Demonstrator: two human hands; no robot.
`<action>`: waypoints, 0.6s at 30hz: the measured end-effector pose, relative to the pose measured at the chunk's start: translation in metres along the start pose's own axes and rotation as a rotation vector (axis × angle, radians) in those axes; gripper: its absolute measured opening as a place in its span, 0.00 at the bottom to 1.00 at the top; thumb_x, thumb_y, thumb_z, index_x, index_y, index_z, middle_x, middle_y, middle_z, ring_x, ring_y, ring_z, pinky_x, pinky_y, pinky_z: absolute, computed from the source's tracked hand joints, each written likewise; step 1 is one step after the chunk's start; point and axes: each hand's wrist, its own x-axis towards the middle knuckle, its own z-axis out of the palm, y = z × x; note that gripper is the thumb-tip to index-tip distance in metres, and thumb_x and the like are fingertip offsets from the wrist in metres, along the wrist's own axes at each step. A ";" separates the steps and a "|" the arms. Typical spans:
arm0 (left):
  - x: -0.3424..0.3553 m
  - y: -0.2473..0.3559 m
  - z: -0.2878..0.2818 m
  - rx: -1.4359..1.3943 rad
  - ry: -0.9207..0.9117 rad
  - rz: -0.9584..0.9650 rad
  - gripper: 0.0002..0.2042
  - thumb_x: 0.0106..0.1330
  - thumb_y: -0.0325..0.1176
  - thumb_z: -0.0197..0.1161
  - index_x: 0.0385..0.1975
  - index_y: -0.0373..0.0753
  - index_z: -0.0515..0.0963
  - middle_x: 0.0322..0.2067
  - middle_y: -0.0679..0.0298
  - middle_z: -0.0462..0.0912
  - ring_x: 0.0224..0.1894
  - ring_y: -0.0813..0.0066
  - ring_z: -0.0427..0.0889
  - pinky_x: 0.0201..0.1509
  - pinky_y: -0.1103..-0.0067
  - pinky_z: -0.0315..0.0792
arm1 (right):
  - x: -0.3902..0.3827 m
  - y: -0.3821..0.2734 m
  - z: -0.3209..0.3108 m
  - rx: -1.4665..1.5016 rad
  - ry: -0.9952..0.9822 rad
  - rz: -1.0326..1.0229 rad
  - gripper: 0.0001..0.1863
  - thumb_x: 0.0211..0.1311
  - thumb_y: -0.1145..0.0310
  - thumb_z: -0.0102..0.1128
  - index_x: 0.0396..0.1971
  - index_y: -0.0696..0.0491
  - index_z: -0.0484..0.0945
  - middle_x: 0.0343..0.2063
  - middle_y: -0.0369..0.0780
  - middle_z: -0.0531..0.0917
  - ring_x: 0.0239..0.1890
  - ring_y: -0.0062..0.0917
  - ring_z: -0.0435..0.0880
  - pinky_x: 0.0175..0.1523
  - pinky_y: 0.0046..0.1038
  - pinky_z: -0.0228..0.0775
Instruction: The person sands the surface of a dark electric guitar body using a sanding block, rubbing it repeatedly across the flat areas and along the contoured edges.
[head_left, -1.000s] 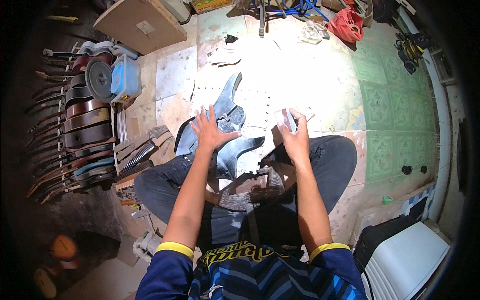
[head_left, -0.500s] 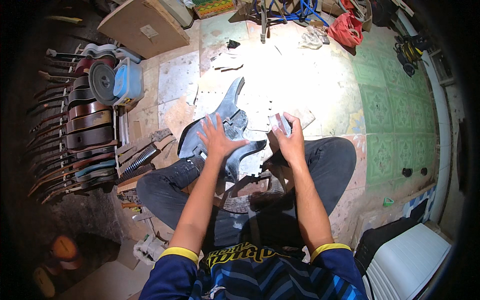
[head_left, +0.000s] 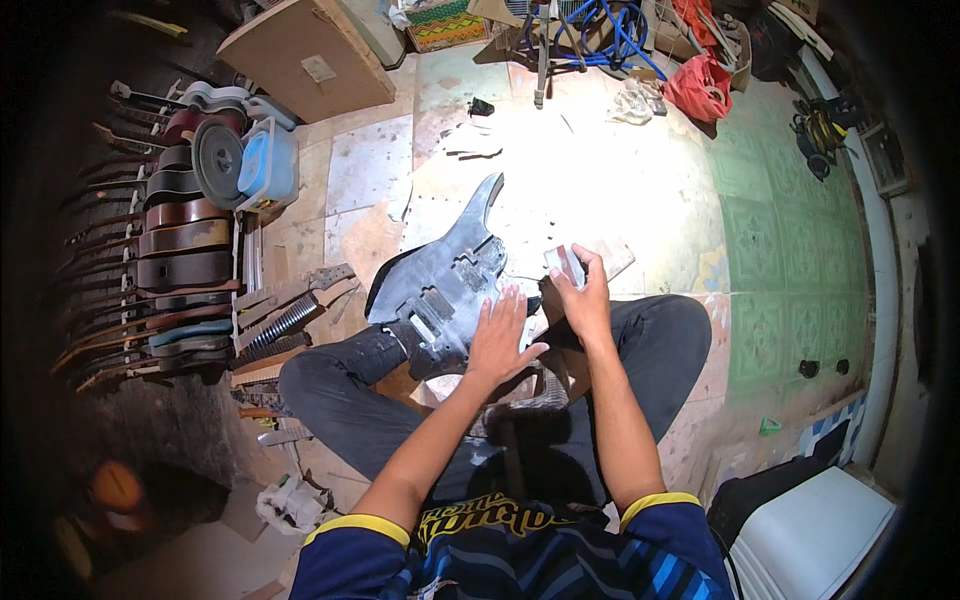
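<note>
Notably, the electric-guitar body is lying turned at the crossed legs, showing more routed cavities than before; the left hand is resting flat on it, grasping nothing, while the right hand is pinching a red-banded block.

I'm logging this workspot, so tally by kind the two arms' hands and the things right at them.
Hands: 2 (left hand, right hand)
Guitar body: 1
Block: 1
Total: 4
</note>
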 end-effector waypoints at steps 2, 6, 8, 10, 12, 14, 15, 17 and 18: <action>0.002 -0.013 -0.006 -0.063 -0.045 0.069 0.48 0.67 0.63 0.58 0.74 0.28 0.53 0.76 0.43 0.52 0.80 0.48 0.47 0.80 0.49 0.38 | 0.000 0.007 -0.003 -0.004 0.009 -0.011 0.28 0.59 0.68 0.71 0.59 0.58 0.73 0.53 0.52 0.78 0.57 0.41 0.79 0.62 0.38 0.70; -0.001 -0.076 -0.035 0.106 0.065 -0.212 0.47 0.67 0.61 0.58 0.75 0.29 0.53 0.77 0.44 0.50 0.80 0.50 0.46 0.80 0.51 0.39 | 0.000 0.009 -0.003 -0.011 0.012 -0.037 0.28 0.59 0.67 0.71 0.59 0.58 0.73 0.54 0.51 0.78 0.57 0.41 0.79 0.62 0.38 0.70; -0.003 -0.080 -0.030 0.160 0.134 -0.298 0.48 0.67 0.62 0.58 0.75 0.28 0.53 0.77 0.44 0.49 0.80 0.50 0.46 0.80 0.53 0.40 | -0.001 0.008 -0.001 0.002 0.008 -0.028 0.28 0.59 0.67 0.71 0.59 0.58 0.73 0.54 0.52 0.78 0.57 0.41 0.79 0.62 0.38 0.70; 0.001 -0.052 -0.023 0.281 0.140 -0.423 0.48 0.67 0.61 0.58 0.75 0.27 0.52 0.77 0.42 0.48 0.80 0.50 0.44 0.81 0.53 0.38 | 0.001 0.007 -0.003 0.010 0.012 -0.019 0.29 0.59 0.67 0.71 0.59 0.58 0.73 0.54 0.52 0.78 0.57 0.42 0.79 0.63 0.38 0.70; -0.007 -0.021 -0.010 0.252 0.156 -0.309 0.49 0.66 0.62 0.58 0.74 0.25 0.52 0.77 0.40 0.49 0.80 0.49 0.45 0.81 0.53 0.38 | 0.001 0.007 -0.003 0.000 0.021 -0.015 0.29 0.59 0.67 0.71 0.59 0.58 0.74 0.54 0.52 0.78 0.57 0.42 0.79 0.63 0.38 0.70; -0.012 0.011 -0.011 0.056 0.000 -0.070 0.49 0.66 0.62 0.59 0.74 0.26 0.54 0.76 0.41 0.51 0.80 0.49 0.47 0.81 0.53 0.40 | 0.002 0.010 -0.004 -0.015 0.026 -0.035 0.29 0.59 0.67 0.72 0.59 0.58 0.74 0.54 0.52 0.79 0.57 0.41 0.79 0.63 0.38 0.70; -0.013 0.010 -0.010 0.056 0.004 -0.071 0.49 0.66 0.62 0.59 0.74 0.26 0.54 0.76 0.41 0.51 0.80 0.49 0.47 0.81 0.53 0.40 | 0.002 0.013 -0.004 -0.030 0.029 -0.053 0.29 0.59 0.67 0.72 0.59 0.58 0.73 0.53 0.51 0.79 0.57 0.41 0.79 0.64 0.38 0.69; -0.015 0.005 -0.010 -0.024 -0.083 0.048 0.46 0.68 0.60 0.58 0.73 0.27 0.55 0.76 0.42 0.52 0.80 0.49 0.48 0.80 0.51 0.40 | 0.002 0.014 -0.002 0.008 0.015 -0.055 0.28 0.60 0.67 0.71 0.59 0.57 0.73 0.53 0.50 0.79 0.55 0.38 0.80 0.62 0.37 0.71; -0.015 -0.001 -0.012 -0.027 -0.075 0.046 0.46 0.68 0.60 0.58 0.73 0.27 0.55 0.76 0.42 0.52 0.80 0.49 0.48 0.80 0.51 0.40 | 0.001 0.014 -0.003 0.045 0.003 -0.053 0.28 0.62 0.67 0.70 0.60 0.56 0.72 0.52 0.48 0.80 0.54 0.35 0.81 0.60 0.36 0.72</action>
